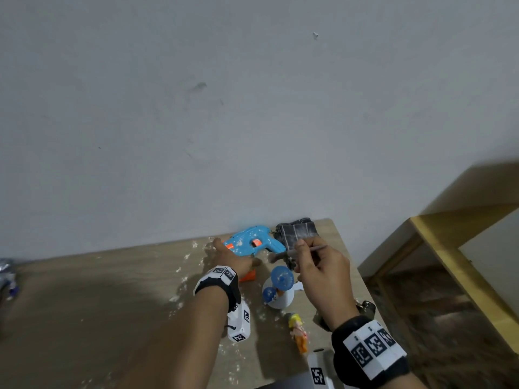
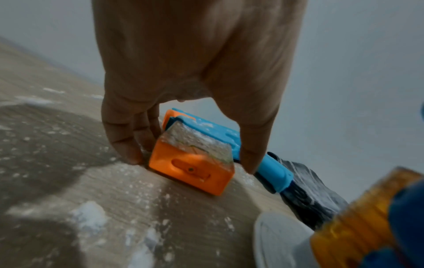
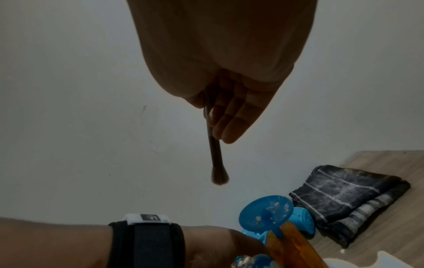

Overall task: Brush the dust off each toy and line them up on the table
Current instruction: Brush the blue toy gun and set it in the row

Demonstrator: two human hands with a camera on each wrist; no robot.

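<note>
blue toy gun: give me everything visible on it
The toy gun looks like blue plastic with orange trim, an orange trigger and an orange block at its base, all speckled with white dust. It lies on its side on the table by the wall, beside a folded dark cloth. The left hand grips the orange block between fingers and thumb. The brush in the right hand hovers clear of it.

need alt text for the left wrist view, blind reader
The left hand reaches down with fingers and thumb on either side of a dusty blue and orange plastic toy gun lying on a wooden table strewn with white powder. A folded dark striped cloth lies past the gun by a pale wall; blurred orange and blue toy parts fill the lower right corner.
</note>
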